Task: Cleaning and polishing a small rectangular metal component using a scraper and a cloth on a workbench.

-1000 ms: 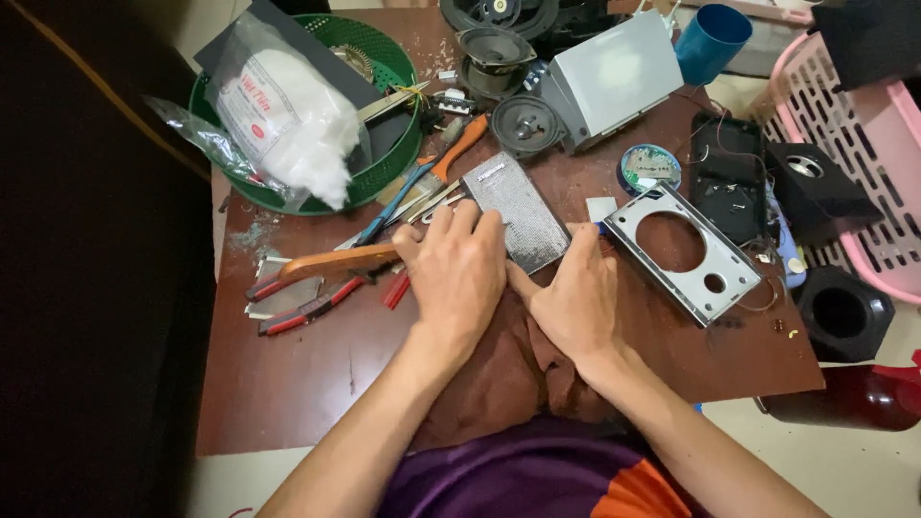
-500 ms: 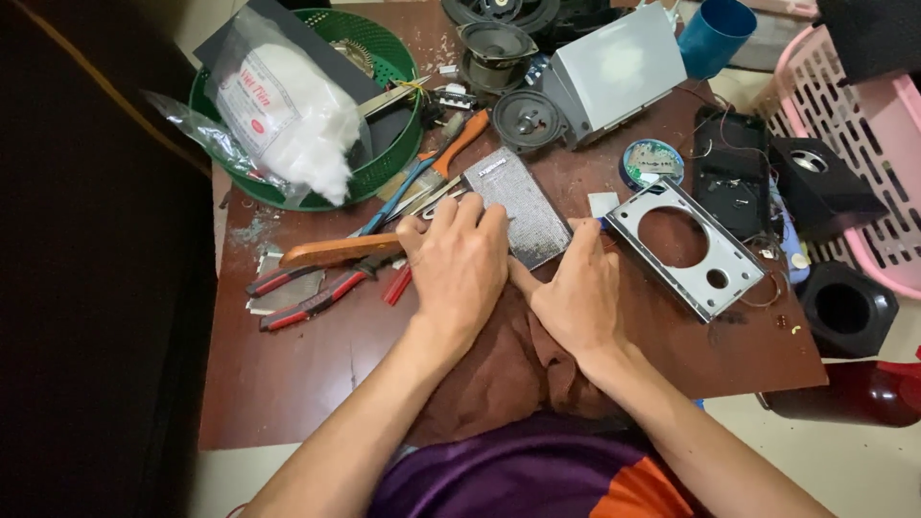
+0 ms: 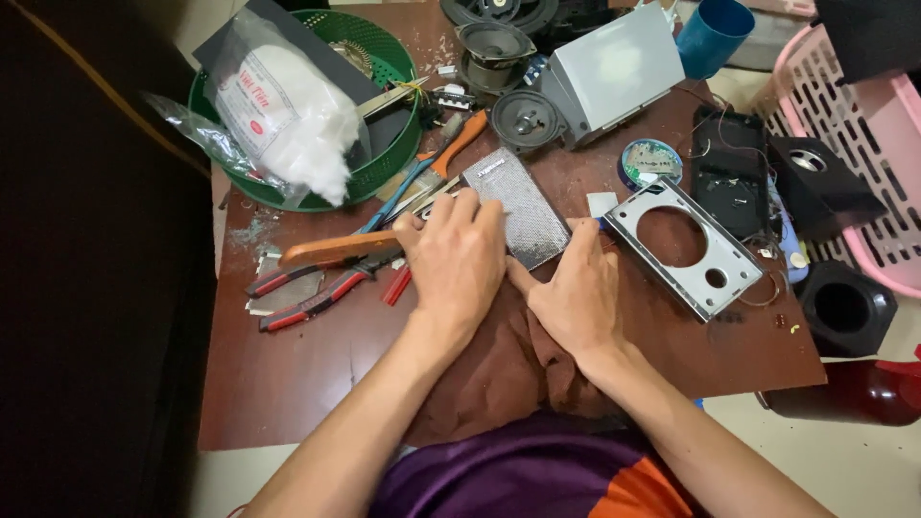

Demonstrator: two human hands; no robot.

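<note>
Left hand [image 3: 459,261] is pressing flat, fingers spread, on the grey perforated metal speaker grille [image 3: 518,206] lying at its 1 o'clock; right hand [image 3: 578,293], fingers together, is touching the grille's edge, w/ brown cloth [image 3: 499,360] underneath.

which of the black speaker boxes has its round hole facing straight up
The black speaker box at the table's right edge, nearest the person; the other box, farther back beside the pink basket, lies tilted.

Grey, finely speckled mesh grille [image 3: 518,206] lies on a brown cloth [image 3: 499,360] – reddish-brown table [image 3: 288,374], green basket [image 3: 379,168], white wadding [image 3: 297,129], blue cup [image 3: 712,34], pink crate [image 3: 863,163], red-and-black pliers [image 3: 312,299].
</note>
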